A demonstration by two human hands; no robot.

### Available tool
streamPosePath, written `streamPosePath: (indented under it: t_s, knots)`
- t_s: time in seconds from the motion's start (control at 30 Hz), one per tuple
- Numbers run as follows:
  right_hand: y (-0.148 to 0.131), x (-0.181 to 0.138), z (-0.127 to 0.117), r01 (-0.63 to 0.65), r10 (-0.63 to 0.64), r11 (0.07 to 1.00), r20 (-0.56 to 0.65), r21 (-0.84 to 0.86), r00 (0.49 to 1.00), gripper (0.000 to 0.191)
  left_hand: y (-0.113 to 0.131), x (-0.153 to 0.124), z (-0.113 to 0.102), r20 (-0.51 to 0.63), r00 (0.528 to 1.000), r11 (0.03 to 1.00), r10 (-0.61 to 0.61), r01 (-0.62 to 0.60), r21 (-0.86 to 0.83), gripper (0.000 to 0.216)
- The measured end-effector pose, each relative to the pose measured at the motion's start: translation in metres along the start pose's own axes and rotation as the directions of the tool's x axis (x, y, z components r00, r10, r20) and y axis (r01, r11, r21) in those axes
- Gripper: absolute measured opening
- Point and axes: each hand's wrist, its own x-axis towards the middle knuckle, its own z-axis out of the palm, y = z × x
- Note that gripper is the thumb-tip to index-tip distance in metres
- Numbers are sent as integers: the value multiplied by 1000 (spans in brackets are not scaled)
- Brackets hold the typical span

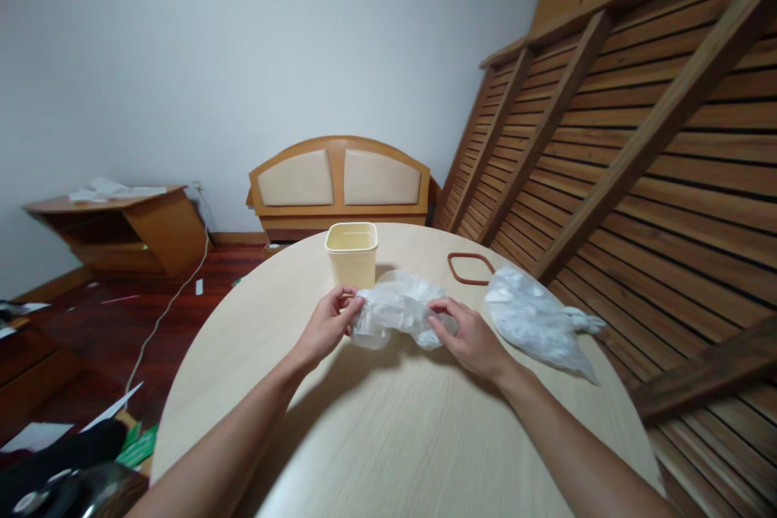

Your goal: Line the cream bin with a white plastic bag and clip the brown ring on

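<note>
A crumpled, translucent white plastic bag is stretched between my two hands, just above the table. My left hand pinches its left end between thumb and fingers. On the other side, the thumb and fingers of my right hand grip the bag's right end. Behind my left hand stands a cream-coloured square plastic bin, upright with its top uncovered. A brown rounded-square ring lies flat beyond my right hand. Right of that hand rests a knotted plastic bag filled with pale contents I cannot make out.
The round wooden table ends in a curved edge all round. A slatted wooden panel leans close along the right. At the back stands a headboard. A low desk and a white cable are at left.
</note>
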Motion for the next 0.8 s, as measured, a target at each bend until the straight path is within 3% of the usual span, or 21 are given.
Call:
streamPosePath:
  t_s: [0.17, 0.3, 0.37, 0.5, 0.57, 0.7, 0.8]
  knots:
    - [11, 3, 2, -78, 129, 970, -212, 231, 969, 13, -2, 5, -4, -135, 983, 992, 121, -114, 58, 41]
    - [15, 7, -1, -131, 223, 940, -275, 316, 935, 14, -8, 6, -8, -74, 964, 924, 255, -220, 313, 22]
    - [15, 8, -2, -163, 270, 912, -252, 376, 930, 17, -9, 3, -7, -38, 925, 817, 379, -315, 484, 13]
    - [9, 7, -2, -183, 288, 867, -166, 463, 943, 26, -3, -12, 3, 41, 762, 508, 646, -470, 721, 15]
    - [2, 6, -1, -175, 255, 869, -117, 463, 960, 29, 0, -18, 11, 151, 746, 435, 648, -526, 731, 27]
    - [-15, 2, 2, -120, 148, 899, -34, 421, 988, 27, -4, -22, 22, 319, 742, 391, 589, -608, 691, 64]
    - [-23, -2, 7, -102, 92, 895, 44, 433, 995, 25, -11, -20, 23, 373, 737, 412, 563, -642, 647, 44]
